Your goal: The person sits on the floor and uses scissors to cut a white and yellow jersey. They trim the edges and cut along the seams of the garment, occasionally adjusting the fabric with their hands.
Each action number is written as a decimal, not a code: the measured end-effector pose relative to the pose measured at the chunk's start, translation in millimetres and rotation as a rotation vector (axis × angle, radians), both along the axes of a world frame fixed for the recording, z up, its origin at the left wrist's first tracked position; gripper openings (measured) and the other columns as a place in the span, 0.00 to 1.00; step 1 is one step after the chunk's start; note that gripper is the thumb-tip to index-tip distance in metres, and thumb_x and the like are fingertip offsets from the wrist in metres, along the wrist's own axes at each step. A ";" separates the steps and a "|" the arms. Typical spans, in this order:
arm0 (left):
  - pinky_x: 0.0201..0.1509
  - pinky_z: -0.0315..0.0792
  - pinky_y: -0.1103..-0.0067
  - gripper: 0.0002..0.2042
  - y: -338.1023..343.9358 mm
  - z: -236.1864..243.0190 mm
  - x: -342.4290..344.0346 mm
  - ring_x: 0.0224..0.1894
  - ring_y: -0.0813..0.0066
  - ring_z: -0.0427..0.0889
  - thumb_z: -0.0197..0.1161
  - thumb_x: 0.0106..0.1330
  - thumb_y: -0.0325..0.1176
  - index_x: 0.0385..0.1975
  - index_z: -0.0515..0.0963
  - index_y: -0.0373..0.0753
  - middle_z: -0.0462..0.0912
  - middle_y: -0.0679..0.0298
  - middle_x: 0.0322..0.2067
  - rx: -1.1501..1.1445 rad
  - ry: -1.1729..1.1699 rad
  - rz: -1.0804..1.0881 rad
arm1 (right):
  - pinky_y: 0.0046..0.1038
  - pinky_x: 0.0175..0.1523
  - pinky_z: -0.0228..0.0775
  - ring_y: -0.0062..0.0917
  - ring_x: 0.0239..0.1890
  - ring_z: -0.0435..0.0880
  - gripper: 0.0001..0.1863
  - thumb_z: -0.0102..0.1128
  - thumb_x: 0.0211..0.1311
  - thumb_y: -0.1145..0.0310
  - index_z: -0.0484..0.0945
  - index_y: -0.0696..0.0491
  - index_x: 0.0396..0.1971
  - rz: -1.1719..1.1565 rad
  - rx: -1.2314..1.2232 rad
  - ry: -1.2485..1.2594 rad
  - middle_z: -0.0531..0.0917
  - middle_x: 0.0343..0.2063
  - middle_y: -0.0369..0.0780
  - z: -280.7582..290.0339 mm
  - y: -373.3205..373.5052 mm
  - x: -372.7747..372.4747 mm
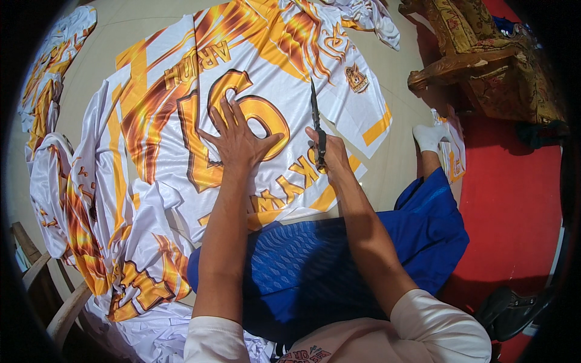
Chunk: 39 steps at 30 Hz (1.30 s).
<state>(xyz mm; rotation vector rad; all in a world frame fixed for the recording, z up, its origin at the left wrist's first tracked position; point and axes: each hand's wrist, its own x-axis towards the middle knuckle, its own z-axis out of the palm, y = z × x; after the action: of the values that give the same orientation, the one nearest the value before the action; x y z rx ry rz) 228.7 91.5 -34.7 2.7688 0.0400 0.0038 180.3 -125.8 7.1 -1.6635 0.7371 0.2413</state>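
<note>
A large sheet of white fabric printed with orange and yellow flames, digits and lettering [284, 78] lies spread on the tiled floor. My left hand [242, 136] presses flat on it with fingers spread, over a big orange digit. Dark-handled scissors [319, 130] are gripped in my right hand [331, 154], blades pointing away from me into the fabric. A slit runs beside the blades, parting a panel with a small emblem [354, 103] on the right from the main piece. The blade tips reach the fabric near the slit's far end.
Crumpled printed fabric [91, 199] heaps at the left, with white scraps [151, 333] below. My blue sarong [315, 260] covers my folded legs. At the right are a carved wooden chair [472, 66], red carpet [502, 212] and a black shoe-like object [508, 311].
</note>
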 end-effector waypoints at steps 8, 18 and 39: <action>0.70 0.29 0.24 0.71 -0.8 3.2 -0.6 0.83 0.40 0.37 0.65 0.44 0.82 0.79 0.49 0.31 0.48 0.46 0.81 0.005 0.003 0.003 | 0.20 0.19 0.55 0.13 0.13 0.67 0.25 0.79 0.58 0.47 0.79 0.55 0.25 0.005 -0.006 -0.005 0.72 0.15 0.30 2.7 3.4 -0.3; 0.71 0.31 0.25 0.69 -1.1 5.5 -3.8 0.83 0.45 0.34 0.66 0.45 0.81 0.80 0.51 0.35 0.45 0.52 0.82 0.066 0.032 -0.006 | 0.24 0.23 0.56 0.18 0.17 0.73 0.28 0.60 0.70 0.39 0.77 0.49 0.21 0.372 0.142 0.038 0.75 0.16 0.32 17.4 -97.0 -77.0; 0.78 0.40 0.38 0.41 -298.5 5.8 -167.1 0.81 0.45 0.49 0.56 0.72 0.60 0.77 0.59 0.38 0.54 0.49 0.79 -0.074 0.012 -0.434 | 0.26 0.28 0.61 0.17 0.23 0.69 0.29 0.72 0.63 0.40 0.74 0.53 0.24 0.909 -0.152 0.272 0.71 0.19 0.30 49.5 -386.5 -162.2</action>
<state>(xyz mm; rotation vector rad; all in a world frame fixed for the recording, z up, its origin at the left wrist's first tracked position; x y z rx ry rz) 61.6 -207.0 -28.9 2.6459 -0.5448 -0.1245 18.1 -512.2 56.6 -2.0469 0.1399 1.0859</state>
